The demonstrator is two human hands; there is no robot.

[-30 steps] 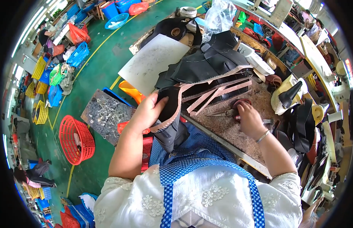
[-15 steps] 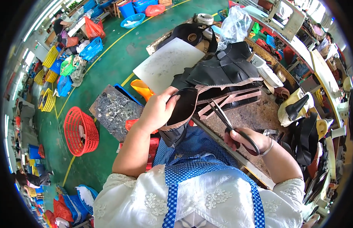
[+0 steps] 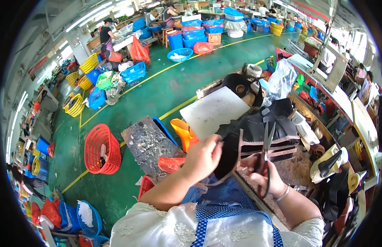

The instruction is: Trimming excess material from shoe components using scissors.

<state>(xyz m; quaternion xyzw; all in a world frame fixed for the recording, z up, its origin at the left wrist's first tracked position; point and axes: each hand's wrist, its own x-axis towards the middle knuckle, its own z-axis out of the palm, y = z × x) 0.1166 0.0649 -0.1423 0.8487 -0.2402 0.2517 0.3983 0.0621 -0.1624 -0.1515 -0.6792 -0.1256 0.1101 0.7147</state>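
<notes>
My left hand (image 3: pixel 202 158) is closed at the left edge of a curved black shoe-upper piece (image 3: pixel 229 153) with a pale trimmed edge. Its fingertips are slightly blurred, and part of the piece is hidden behind the hand. In my right hand (image 3: pixel 270 178) is a pair of scissors (image 3: pixel 265 154) with dark handles. The blades point up and away, slightly apart. Fingers of the right hand also reach the right edge of the shoe-upper piece. Just beyond lies a pile of black pieces (image 3: pixel 277 113) with pale pinkish edges on the worktable (image 3: pixel 300 166).
A white board (image 3: pixel 213 111) lies on the bench beyond my left hand. To the left are a scrap-covered dark board (image 3: pixel 148 142), an orange object (image 3: pixel 181 133) and a red basket (image 3: pixel 102 149) on the green floor. Shoe lasts (image 3: pixel 328 162) stand at the right. Other people work farther away.
The view has tilted up, showing more of the workshop. My left hand's thumb has left the inside of the piece. The scissors have turned upright, and the right fingers have come to the piece.
</notes>
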